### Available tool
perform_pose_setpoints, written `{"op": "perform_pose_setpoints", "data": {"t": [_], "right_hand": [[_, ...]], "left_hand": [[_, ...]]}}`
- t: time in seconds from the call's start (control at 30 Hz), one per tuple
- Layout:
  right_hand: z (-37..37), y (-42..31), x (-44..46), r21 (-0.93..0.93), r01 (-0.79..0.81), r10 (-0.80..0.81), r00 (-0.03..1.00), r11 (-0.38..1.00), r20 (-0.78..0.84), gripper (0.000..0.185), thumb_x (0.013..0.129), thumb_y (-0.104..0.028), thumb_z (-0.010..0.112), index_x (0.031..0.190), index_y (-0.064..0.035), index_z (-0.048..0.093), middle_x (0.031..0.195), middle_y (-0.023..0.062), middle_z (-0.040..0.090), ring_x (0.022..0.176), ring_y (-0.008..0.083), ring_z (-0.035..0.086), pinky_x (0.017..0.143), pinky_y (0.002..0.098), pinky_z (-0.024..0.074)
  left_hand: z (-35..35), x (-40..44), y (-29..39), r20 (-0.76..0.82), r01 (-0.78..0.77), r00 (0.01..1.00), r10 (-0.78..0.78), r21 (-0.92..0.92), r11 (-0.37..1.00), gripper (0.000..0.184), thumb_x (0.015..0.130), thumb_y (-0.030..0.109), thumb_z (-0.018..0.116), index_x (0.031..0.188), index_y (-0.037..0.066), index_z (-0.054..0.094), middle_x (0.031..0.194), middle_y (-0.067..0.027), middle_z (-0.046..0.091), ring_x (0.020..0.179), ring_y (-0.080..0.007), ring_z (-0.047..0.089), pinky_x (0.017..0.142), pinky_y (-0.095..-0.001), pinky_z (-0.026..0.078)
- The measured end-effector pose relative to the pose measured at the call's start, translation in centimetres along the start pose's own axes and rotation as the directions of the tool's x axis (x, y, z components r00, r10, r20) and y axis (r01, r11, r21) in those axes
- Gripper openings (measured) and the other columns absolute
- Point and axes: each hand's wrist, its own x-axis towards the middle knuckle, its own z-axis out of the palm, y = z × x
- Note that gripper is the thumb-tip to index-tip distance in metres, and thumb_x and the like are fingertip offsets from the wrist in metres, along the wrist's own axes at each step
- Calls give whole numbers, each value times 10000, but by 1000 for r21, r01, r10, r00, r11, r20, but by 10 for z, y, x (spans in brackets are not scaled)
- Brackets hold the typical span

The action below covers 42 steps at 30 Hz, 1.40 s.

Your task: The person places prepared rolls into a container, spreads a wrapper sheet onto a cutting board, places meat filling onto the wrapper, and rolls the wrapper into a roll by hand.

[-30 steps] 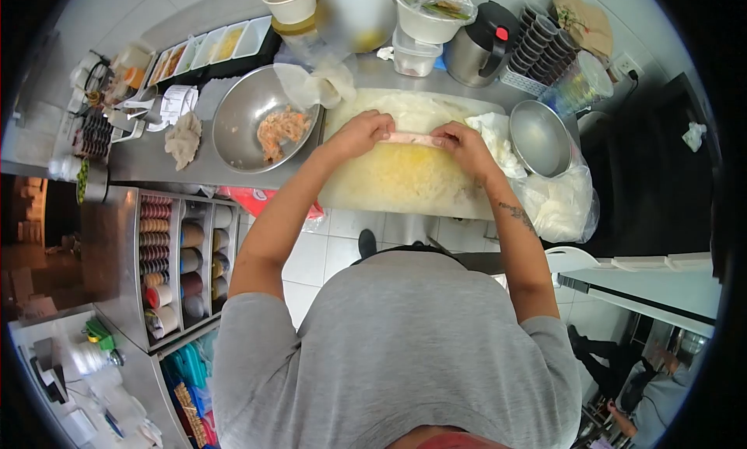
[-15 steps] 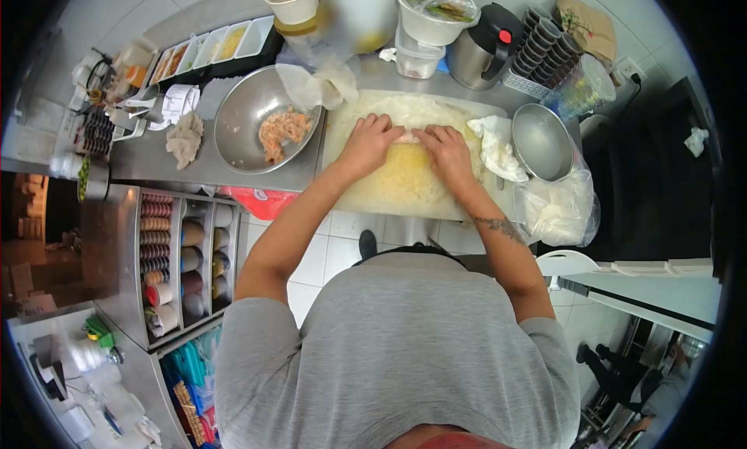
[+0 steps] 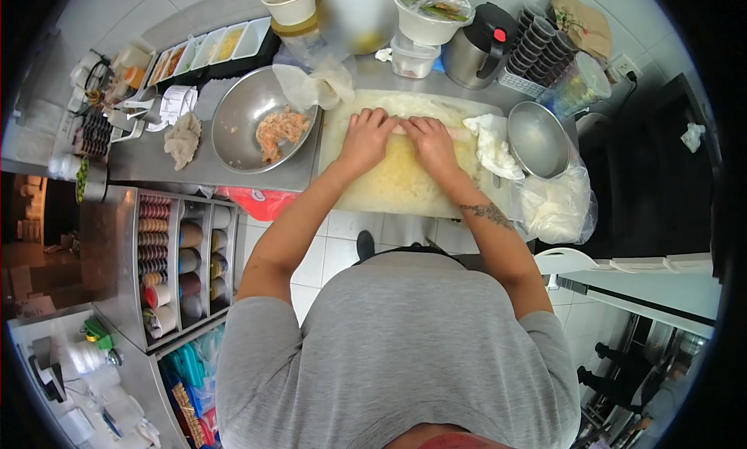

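Observation:
On a pale cutting board (image 3: pixel 342 192), a thin, whitish roll (image 3: pixel 457 134) lies crosswise near the board's far half. My left hand (image 3: pixel 367 143) has its curled fingers over the roll's left part. Close beside it, my right hand (image 3: pixel 429 147) presses closed fingers on the roll's middle. The right end of the roll sticks out past my right hand; what is under the fingers is hidden. Left of the board, a steel bowl (image 3: pixel 233 149) contains a pinkish minced filling (image 3: pixel 278 134). A translucent sheet or bag (image 3: pixel 323 87) hangs over the bowl's rim.
Right of the board are a crumpled white cloth (image 3: pixel 494 147), a round metal pan (image 3: pixel 538 142) and a plastic bag of white stuff (image 3: pixel 554 208). Behind stand a steel jug (image 3: pixel 471 56), a covered white bowl (image 3: pixel 424 25) and topping trays (image 3: pixel 226 48). Another person (image 3: pixel 657 391) is at lower right.
My hands have moved a little closer together, the right one shifting left along the roll. More of the roll's right end now shows.

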Motion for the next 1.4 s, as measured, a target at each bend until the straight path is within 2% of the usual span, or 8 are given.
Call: {"op": "perform_pose_setpoints", "data": {"t": [0.1,0.2,0.63,0.73,0.87,1.03,1.23,1.4], "right_hand": [[-14,4,2,204,-63,63,998,977,6,314,842,-119,610,1154,-87,634,1121,90,615,1051,279,547,929,392,446],[-25,23,-14,113,-160,160,987,981,8,293,857,-159,628,1145,-106,639,1094,79,617,1036,284,546,917,386,452],[-37,31,-25,140,-141,125,985,980,115,330,836,-104,625,1165,-106,632,1098,77,611,1005,283,558,885,390,455],[-38,18,-22,0,-93,93,992,996,-83,372,814,-75,621,1184,-107,625,1119,80,602,1016,289,556,895,390,447],[-33,4,-27,-52,-11,8,999,999,-53,423,775,-48,595,1192,-111,627,1114,76,597,1023,285,555,909,381,435],[-33,12,-16,-80,-22,21,1000,997,-16,457,755,-43,564,1200,-124,627,1071,70,604,1023,261,557,900,373,442],[-36,28,-3,93,-155,135,972,984,190,439,820,-31,530,1242,-128,602,1100,71,608,1036,272,563,898,376,466],[-38,32,-5,150,-341,309,930,928,200,466,842,-34,519,1295,-136,553,1167,81,593,1100,289,550,937,393,455]], "left_hand": [[-1,-3,1,16,-5,1000,5,1,1000,329,807,63,592,1125,144,608,1033,-55,549,990,-274,503,807,-424,371],[2,0,-6,48,-2,999,1,19,1000,345,819,83,612,1156,155,599,1069,-48,547,1014,-267,505,820,-422,371],[-4,-1,-6,161,-44,986,37,41,998,442,754,-19,567,1157,157,610,1041,-41,545,1004,-258,508,819,-410,345],[-6,4,-11,193,-23,981,24,-8,1000,429,764,-22,560,1151,153,621,1050,-41,548,1011,-262,510,816,-408,350],[0,10,-19,221,4,975,11,-67,998,422,775,-23,554,1150,156,627,1062,-45,551,1017,-267,512,814,-408,359],[-7,7,-5,138,-19,990,10,61,998,405,789,5,555,1159,154,618,1061,-50,548,1013,-269,513,821,-416,372],[6,4,-9,41,-45,998,42,79,996,384,798,41,573,1165,145,612,1051,-45,550,997,-266,512,803,-416,368],[5,7,-14,75,-48,996,41,91,995,367,805,68,589,1163,148,615,1046,-41,552,984,-263,511,796,-414,361]]}}
